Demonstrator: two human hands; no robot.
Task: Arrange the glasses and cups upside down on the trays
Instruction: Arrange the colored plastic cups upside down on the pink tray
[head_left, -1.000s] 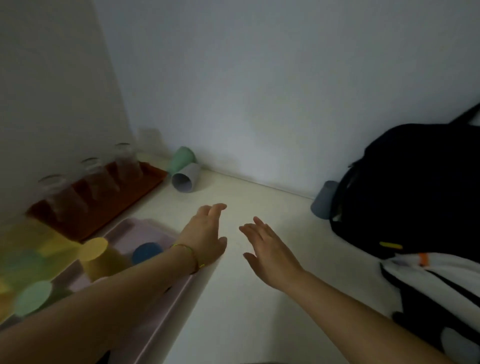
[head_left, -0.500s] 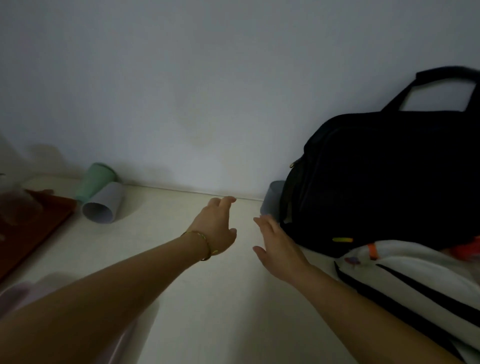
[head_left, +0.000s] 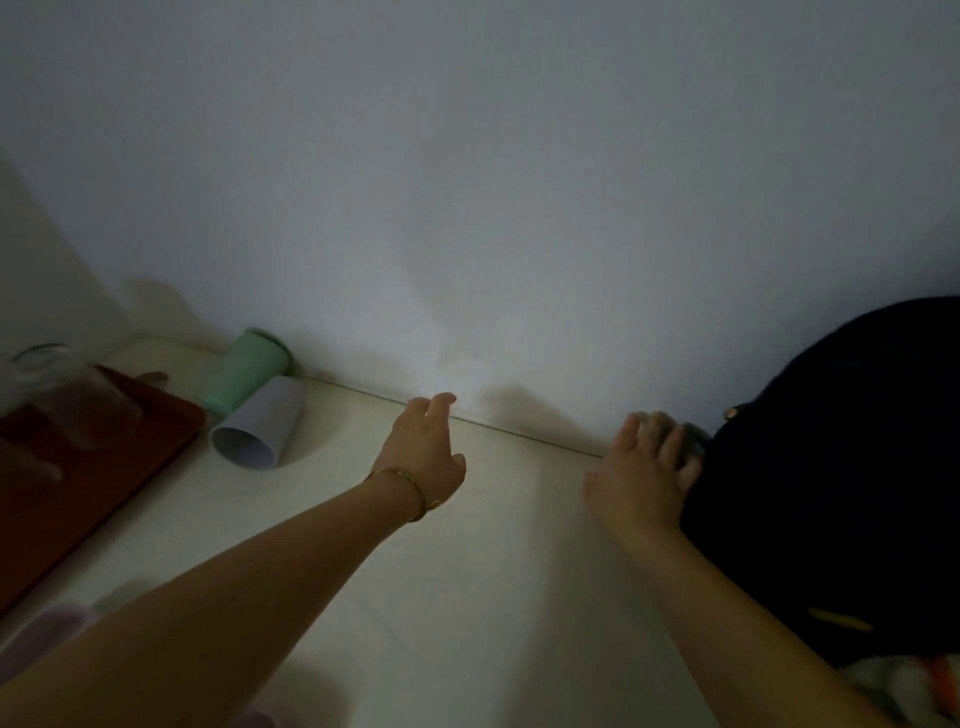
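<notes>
Draped over a grey cup (head_left: 695, 440), the right hand (head_left: 641, 470) has its fingers (head_left: 655, 427) fanned across the top, but that corner is blurred and dim, and I cannot tell whether they clasp the cup or only touch it. Just a sliver of this cup shows, wedged against a black bag (head_left: 831, 467) at the back of the table (head_left: 467, 597), close to the wall. The right forearm runs in from the lower right, alongside the bag, with the wrist bent slightly inward.

The left hand (head_left: 423, 452) holds nothing. It is stretched forward over the middle of the table, back of the hand up, fingers loosely extended toward the wall and thumb out to the side. A thin gold bracelet (head_left: 410, 488) sits at the wrist, and the arm is nearly straight from the lower left corner.

Further left, a green cup (head_left: 249, 371) and a white cup (head_left: 260, 421) lie on their sides, touching each other, the white one's mouth facing the room. Beside them is a brown tray (head_left: 78, 478) with clear glasses (head_left: 67, 395) standing on it. An edge of a pale pink tray (head_left: 36, 639) shows at the lower left, under the left arm.
</notes>
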